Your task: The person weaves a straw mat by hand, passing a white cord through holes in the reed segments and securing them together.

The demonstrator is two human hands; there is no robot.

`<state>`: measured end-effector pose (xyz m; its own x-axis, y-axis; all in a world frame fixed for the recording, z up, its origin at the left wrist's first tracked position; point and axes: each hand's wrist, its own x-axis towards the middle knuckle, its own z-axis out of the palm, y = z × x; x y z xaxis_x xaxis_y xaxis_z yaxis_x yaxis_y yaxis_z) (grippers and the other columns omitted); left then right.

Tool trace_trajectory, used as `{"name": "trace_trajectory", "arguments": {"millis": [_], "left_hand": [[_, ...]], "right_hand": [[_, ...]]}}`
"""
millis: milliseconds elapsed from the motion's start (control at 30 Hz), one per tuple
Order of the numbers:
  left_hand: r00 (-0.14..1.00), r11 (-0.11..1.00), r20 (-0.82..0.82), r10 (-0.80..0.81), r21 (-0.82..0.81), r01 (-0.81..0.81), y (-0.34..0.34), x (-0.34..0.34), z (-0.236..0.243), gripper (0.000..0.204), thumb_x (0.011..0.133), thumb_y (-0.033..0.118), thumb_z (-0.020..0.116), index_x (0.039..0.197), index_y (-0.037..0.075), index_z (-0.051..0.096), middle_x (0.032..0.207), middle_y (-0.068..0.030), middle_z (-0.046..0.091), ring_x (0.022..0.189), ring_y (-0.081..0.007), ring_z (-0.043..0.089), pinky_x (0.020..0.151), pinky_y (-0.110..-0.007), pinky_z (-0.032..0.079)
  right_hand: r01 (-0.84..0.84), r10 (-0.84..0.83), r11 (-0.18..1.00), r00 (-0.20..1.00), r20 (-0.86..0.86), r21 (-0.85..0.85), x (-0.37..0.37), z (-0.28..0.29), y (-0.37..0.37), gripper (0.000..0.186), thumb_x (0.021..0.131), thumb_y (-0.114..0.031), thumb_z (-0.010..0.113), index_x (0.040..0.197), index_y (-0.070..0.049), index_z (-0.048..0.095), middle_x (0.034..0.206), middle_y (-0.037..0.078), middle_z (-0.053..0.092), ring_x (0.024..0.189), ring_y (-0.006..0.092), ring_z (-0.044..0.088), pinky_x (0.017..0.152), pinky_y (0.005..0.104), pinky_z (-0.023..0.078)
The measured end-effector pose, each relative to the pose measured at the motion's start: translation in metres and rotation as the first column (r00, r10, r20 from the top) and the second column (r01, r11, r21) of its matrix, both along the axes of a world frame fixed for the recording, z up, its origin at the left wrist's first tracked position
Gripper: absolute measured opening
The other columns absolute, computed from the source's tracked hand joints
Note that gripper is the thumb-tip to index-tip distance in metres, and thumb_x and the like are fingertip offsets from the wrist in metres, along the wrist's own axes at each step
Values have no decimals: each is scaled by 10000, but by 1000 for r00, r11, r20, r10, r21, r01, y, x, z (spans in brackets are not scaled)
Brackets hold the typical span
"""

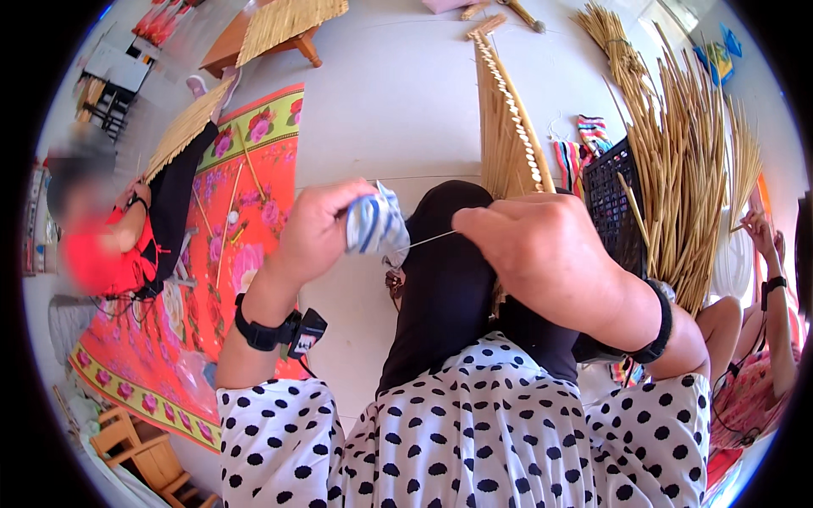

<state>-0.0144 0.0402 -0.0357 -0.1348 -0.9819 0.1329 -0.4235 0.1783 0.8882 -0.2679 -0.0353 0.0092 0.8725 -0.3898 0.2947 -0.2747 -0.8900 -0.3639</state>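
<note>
White floor, bright floral mat [254,178] at 9 o'clock, loose reeds [677,169] at 2 o'clock.

Left hand [313,229]: fingers closed together around a small blue-and-white bundle [375,224], held just above the knee [449,254]. Right hand [542,254]: fingertips pinched on a thin pale thread [432,240] that runs taut from the bundle toward 3 o'clock.

Judged handling: thread light, limp, easy to slip or snap; a pinch close to the bundle looks best. Bundle soft, light, crushable; hold it round the middle.

Outward: woven reed panel [508,135] with a pale stitched edge rises toward 12 o'clock beyond the knee. Black crate [614,195] just right of it. Other people sit at 9 and 3 o'clock.
</note>
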Motion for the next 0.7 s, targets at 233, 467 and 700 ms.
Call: {"name": "trace_trajectory", "arguments": {"millis": [233, 467, 700], "left_hand": [[943, 990, 320, 93, 72, -122, 12, 28, -63, 137, 890, 37, 559, 988, -10, 642, 811, -104, 624, 710, -221, 597, 670, -311, 477], [954, 972, 244, 173, -197, -126, 11, 5, -43, 205, 908, 120, 618, 1080, 17, 659, 1000, -112, 648, 880, -237, 644, 769, -342, 511], [993, 729, -112, 19, -679, -91, 0, -58, 28, 287, 913, 153, 659, 1140, -20, 626, 1143, -157, 635, 998, -250, 629, 860, -330, 498]], "right_hand": [[111, -164, 961, 966, 200, 254, -5, -2, 7, 165, 801, 53, 608, 947, -9, 654, 693, 114, 635, 612, 242, 656, 566, 317, 528], [132, -337, 849, 881, 331, 512, -2, 7, 21, 155, 906, 50, 570, 1006, 44, 688, 751, 66, 682, 684, 90, 657, 632, 206, 511], [71, -339, 822, 859, 384, 565, 13, 18, 24, 140, 924, 22, 585, 1006, 42, 697, 755, 53, 678, 690, 68, 635, 629, 191, 497]]}}
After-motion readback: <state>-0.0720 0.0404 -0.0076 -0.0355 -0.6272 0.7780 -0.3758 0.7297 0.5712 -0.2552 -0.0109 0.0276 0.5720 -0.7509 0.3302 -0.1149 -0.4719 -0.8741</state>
